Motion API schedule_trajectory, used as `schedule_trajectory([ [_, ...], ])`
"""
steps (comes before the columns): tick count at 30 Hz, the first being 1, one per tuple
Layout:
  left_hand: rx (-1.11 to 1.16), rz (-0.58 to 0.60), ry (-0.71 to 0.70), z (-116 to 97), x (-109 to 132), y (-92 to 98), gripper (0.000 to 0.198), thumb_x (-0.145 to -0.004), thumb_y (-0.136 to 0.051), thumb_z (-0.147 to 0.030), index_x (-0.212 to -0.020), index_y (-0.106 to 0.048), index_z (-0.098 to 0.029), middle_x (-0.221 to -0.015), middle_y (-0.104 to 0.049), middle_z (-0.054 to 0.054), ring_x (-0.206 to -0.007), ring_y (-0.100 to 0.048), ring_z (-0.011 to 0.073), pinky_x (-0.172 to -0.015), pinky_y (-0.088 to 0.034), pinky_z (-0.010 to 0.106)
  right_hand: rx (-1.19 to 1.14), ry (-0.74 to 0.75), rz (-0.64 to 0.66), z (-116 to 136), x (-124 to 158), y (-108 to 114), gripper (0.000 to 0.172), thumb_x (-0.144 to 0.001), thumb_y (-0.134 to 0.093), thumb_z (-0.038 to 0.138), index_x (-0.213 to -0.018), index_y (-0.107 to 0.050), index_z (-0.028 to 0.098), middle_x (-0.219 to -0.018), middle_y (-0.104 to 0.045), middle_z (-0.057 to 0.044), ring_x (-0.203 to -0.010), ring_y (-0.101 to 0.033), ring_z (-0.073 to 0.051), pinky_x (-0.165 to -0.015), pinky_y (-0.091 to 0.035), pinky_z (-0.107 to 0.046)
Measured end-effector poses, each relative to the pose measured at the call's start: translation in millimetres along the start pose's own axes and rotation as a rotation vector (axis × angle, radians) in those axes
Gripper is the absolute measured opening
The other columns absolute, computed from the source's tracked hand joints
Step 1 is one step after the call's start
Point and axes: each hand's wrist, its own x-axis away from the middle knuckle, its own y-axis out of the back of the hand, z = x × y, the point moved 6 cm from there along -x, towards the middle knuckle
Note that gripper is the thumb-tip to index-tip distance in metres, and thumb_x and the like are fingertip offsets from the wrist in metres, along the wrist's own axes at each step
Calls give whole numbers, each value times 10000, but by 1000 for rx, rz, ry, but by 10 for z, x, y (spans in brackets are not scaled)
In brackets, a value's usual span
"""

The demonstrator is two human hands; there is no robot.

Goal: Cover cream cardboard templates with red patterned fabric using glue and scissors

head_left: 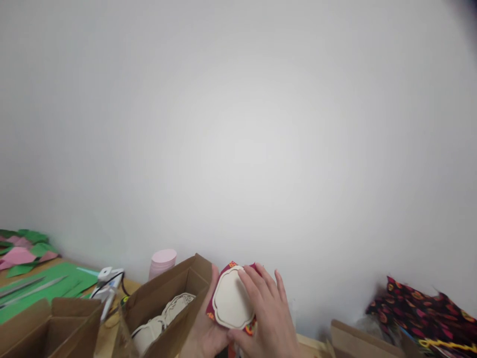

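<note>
Low in the middle of the view both my hands hold one small piece: a cream scalloped wooden shape (231, 298) lying on dark red patterned fabric. My left hand (204, 332) cups it from below and the left, thumb up along its edge. My right hand (265, 314) lies over its right side, fingers pressed on the face. Just left of it stands an open cardboard box (164, 294) with several similar cream shapes inside.
Another cardboard box (52, 325) sits at the lower left, with a white glue gun (108, 286) behind it. Green and pink paper (33, 268) covers the left of the wooden table. A stack of pink discs (163, 261) stands by the wall. Dark patterned fabric (421, 306) is piled at right.
</note>
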Motion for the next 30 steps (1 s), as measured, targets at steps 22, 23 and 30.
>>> schedule_trajectory([
  [22, -125, -272, -264, 130, 30, -165, 334, -777, -471, -419, -902, -636, -157, -966, -663, 106, -1003, -552, 240, -921, -358, 407, -1437, -405, -468, -353, 25, -404, 900, -648, -585, 584, -1315, -129, 188, -1266, -438, -189, -1131, -443, -314, -904, -383, -489],
  [23, -95, -285, -247, 129, 27, -153, 305, -770, -488, -409, -847, -639, -156, -934, -669, 98, -970, -569, 240, -898, -378, 407, -1438, -400, -468, -394, 33, -406, 913, -629, -623, 558, -1307, -137, 187, -1263, -439, -194, -1136, -438, -311, -908, -377, -485],
  [30, 36, -237, -132, 88, 23, -120, 264, -771, -509, -354, -814, -633, -125, -694, -670, 54, -715, -621, 186, -760, -447, 348, -1028, -343, -231, -475, 46, -23, 822, -631, -683, 333, -1297, -212, 230, -1290, -411, -138, -1194, -368, -272, -934, -362, -428],
])
